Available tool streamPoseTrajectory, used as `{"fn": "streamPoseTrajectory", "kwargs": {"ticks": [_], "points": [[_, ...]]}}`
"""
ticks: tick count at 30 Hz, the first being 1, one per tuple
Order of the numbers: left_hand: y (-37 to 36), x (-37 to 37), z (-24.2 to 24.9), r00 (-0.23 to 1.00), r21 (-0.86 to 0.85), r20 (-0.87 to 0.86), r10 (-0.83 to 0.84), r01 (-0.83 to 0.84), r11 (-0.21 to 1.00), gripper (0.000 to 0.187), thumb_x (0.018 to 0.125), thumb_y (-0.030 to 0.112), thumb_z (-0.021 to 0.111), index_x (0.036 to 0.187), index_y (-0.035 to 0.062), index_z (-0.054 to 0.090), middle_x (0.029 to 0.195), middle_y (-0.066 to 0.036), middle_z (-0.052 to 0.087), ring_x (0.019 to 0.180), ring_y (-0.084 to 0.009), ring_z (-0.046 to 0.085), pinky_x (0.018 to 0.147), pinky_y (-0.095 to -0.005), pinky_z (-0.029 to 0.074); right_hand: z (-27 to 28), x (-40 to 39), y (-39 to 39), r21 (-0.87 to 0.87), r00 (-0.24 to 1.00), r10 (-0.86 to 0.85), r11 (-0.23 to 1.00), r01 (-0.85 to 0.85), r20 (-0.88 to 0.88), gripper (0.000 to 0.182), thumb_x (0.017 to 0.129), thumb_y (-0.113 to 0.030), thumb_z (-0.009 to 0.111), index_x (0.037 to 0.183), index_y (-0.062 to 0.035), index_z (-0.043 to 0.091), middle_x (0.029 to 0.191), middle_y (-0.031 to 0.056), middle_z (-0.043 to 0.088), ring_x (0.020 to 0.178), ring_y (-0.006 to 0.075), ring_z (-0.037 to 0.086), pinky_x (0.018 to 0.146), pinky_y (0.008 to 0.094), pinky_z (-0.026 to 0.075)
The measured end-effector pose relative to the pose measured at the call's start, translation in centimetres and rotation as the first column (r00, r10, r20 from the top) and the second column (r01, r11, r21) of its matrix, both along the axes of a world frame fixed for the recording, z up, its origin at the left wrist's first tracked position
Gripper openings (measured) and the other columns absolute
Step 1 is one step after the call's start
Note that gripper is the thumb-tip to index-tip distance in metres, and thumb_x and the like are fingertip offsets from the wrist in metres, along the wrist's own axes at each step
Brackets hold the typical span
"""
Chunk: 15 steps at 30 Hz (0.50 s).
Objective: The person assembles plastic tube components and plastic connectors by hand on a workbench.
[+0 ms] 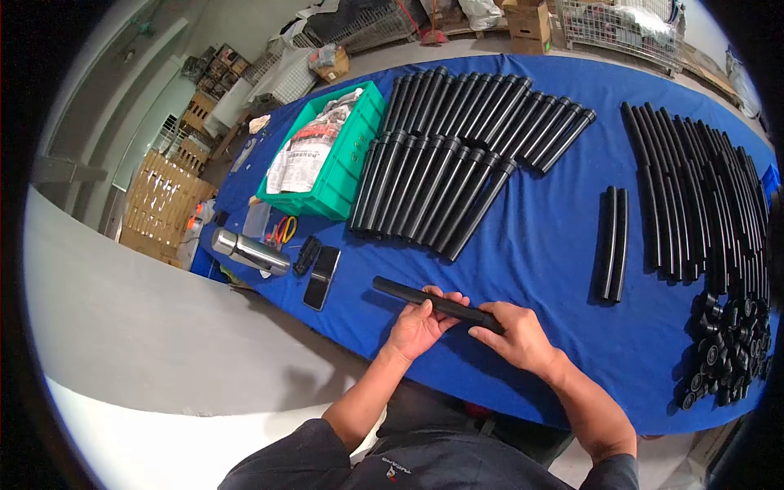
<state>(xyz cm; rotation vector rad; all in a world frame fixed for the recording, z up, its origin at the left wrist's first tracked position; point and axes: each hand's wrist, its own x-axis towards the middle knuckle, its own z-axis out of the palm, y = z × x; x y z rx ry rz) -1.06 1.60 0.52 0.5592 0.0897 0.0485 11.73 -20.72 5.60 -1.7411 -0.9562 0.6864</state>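
A black tube (398,288) lies across both palms above the blue tablecloth, its left end sticking out free. My left hand (422,324) grips it from below near the middle, thumb on top. Wrapped round its right end is my right hand (516,335), which hides that end. Beyond my hands, black tubes with wider collars (478,196) lie side by side in rows. Two plain black tubes (608,245) rest together to the right of my hands.
Plain tubes (682,196) are stacked at the right, with a heap of black caps (719,351) below them. On the left are a green crate (343,184) with newspaper, a steel flask (251,251), a phone (322,278) and yellow-handled scissors (286,229).
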Motion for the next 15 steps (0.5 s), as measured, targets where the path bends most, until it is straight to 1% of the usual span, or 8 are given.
{"fn": "streamPoseTrajectory", "kwargs": {"ticks": [1, 2, 3, 4, 9, 15], "points": [[0.0, 0.0, 0.1, 1.000, -0.003, 0.015, -0.007, 0.007, 1.000, 0.024, 0.103, 0.016, 0.060, 0.127, 0.0093, 0.059, 0.136, -0.020, 0.061, 0.135, -0.0373, 0.054, 0.114, -0.0510, 0.047, 0.4, 0.2, 0.0, -0.079, 0.967, 0.023, 0.996, -0.044, -0.252, 0.035, 0.089, -0.019, 0.076, 0.115, -0.0002, 0.063, 0.088, 0.0183, 0.063, 0.079, 0.0377, 0.066, 0.065, 0.0481, 0.054], [-0.1, 0.1, 0.1, 1.000, 0.002, -0.004, 0.002, -0.002, 1.000, 0.025, 0.103, 0.015, 0.061, 0.127, 0.0088, 0.059, 0.137, -0.021, 0.062, 0.137, -0.0377, 0.052, 0.114, -0.0519, 0.047, -0.4, 0.1, 0.1, 0.036, 0.998, 0.000, 0.999, 0.002, -0.056, 0.035, 0.089, -0.019, 0.076, 0.115, 0.0000, 0.062, 0.087, 0.0183, 0.063, 0.077, 0.0380, 0.065, 0.064, 0.0483, 0.054], [-0.1, 0.1, 0.2, 1.000, 0.008, -0.023, 0.010, -0.009, 1.000, 0.026, 0.102, 0.015, 0.062, 0.126, 0.0083, 0.059, 0.137, -0.021, 0.062, 0.138, -0.0382, 0.051, 0.114, -0.0529, 0.047, -1.3, -0.1, 0.4, 0.157, 0.989, -0.047, 0.987, 0.025, 0.137, 0.035, 0.089, -0.019, 0.076, 0.115, 0.0001, 0.062, 0.087, 0.0183, 0.062, 0.075, 0.0383, 0.065, 0.064, 0.0485, 0.054], [-0.1, 0.1, 0.2, 0.999, 0.014, -0.043, 0.018, -0.017, 1.000, 0.027, 0.101, 0.015, 0.063, 0.126, 0.0078, 0.059, 0.137, -0.021, 0.062, 0.139, -0.0387, 0.050, 0.114, -0.0539, 0.046, -2.0, -0.2, 0.6, 0.279, 0.941, -0.116, 0.960, 0.024, 0.318, 0.035, 0.089, -0.019, 0.076, 0.115, 0.0003, 0.062, 0.086, 0.0183, 0.062, 0.074, 0.0386, 0.065, 0.063, 0.0487, 0.054], [0.0, -0.1, -0.1, 1.000, 0.010, -0.017, 0.023, -0.022, 1.000, 0.025, 0.102, 0.014, 0.062, 0.126, 0.0080, 0.059, 0.135, -0.020, 0.063, 0.138, -0.0391, 0.051, 0.113, -0.0538, 0.047, -1.5, -0.8, 0.2, 0.183, 0.942, -0.089, 0.983, 0.030, 0.323, 0.033, 0.089, -0.018, 0.076, 0.112, 0.0005, 0.061, 0.088, 0.0191, 0.062, 0.074, 0.0406, 0.064, 0.065, 0.0490, 0.054], [0.1, -0.1, -0.3, 1.000, 0.018, 0.000, 0.028, -0.028, 0.999, 0.024, 0.103, 0.013, 0.060, 0.126, 0.0080, 0.058, 0.135, -0.021, 0.062, 0.138, -0.0393, 0.051, 0.112, -0.0537, 0.049, -1.3, -0.7, 0.4, 0.180, 0.943, -0.099, 0.983, 0.042, 0.318, 0.032, 0.089, -0.018, 0.076, 0.111, 0.0004, 0.061, 0.088, 0.0192, 0.062, 0.074, 0.0408, 0.064, 0.064, 0.0492, 0.053]]}}
